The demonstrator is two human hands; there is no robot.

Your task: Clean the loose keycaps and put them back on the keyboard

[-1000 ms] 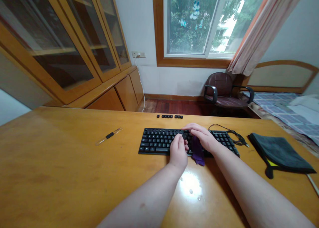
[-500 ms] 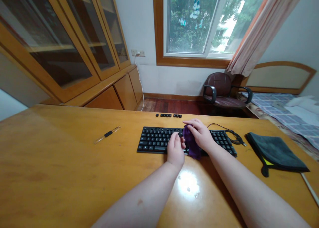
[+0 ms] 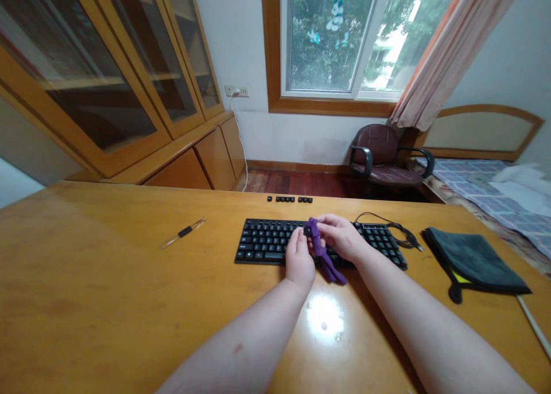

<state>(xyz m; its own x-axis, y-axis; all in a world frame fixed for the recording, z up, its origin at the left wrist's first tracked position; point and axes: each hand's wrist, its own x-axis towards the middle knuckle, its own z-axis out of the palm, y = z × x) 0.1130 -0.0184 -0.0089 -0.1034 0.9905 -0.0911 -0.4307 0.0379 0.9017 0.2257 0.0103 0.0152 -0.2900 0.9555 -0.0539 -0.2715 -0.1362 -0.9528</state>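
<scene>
Above the black keyboard [image 3: 262,246], my left hand [image 3: 300,260] is closed on a small black keycap [image 3: 307,231], held between thumb and fingers. My right hand [image 3: 343,237] pinches a purple cloth [image 3: 326,261] and presses it against the keycap's right side. The cloth's loose end hangs down past the keyboard's front edge. Both hands cover the keyboard's middle. Behind it, a row of loose keycaps [image 3: 286,199] lies along the far edge of the desk.
A clear, thin tool with a black grip [image 3: 185,231] lies to the left on the wooden desk [image 3: 107,279]. On the right are the coiled USB cable [image 3: 404,236] and a folded dark grey cloth [image 3: 477,262]. A chair [image 3: 379,156] stands beyond the desk.
The purple cloth has gone from spread out to bunched, and its loose end now trails lower. My right hand's fingers have curled in closer around it; the left still holds the keycap.
</scene>
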